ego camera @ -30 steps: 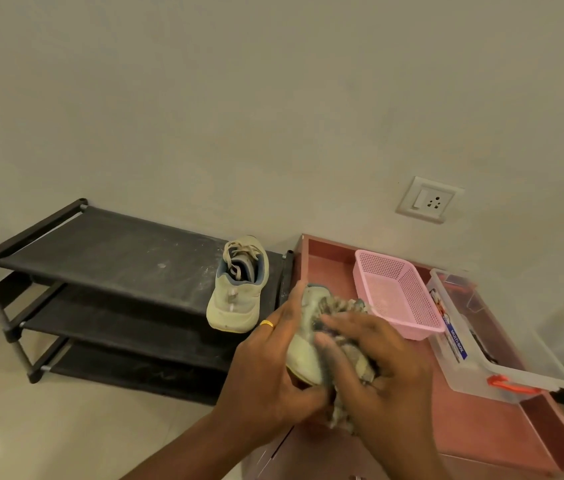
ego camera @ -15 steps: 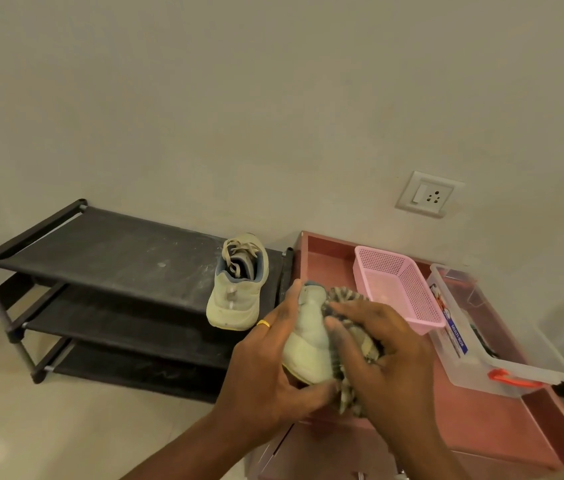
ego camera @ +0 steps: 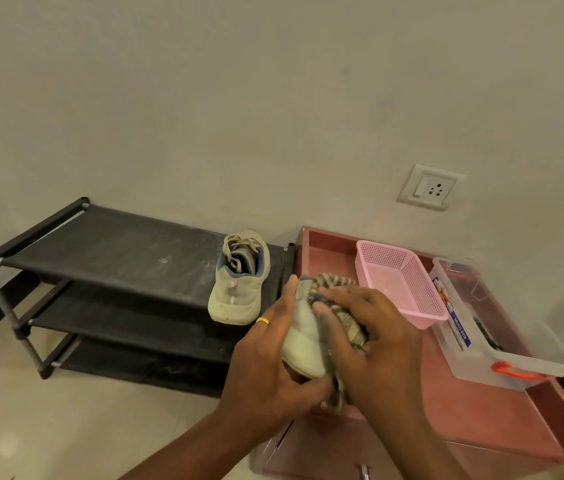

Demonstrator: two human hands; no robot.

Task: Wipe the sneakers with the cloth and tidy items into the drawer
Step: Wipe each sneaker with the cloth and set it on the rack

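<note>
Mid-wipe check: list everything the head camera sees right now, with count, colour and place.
rack sneaker: 1, cream, rack's top shelf, right end
held sneaker: 1, cream, between the hands
cloth: 1, striped brown-beige, over held sneaker
shoe rack: 1, black, three shelves, left by wall
cabinet top: 1, reddish-pink, right of rack
basket: 1, pink, on cabinet top
storage box: 1, clear, orange handle, right of basket
wall socket: 1, white, above cabinet
ring: 1, gold, left hand
left hand: grips held sneaker
right hand: holds cloth against it
</note>
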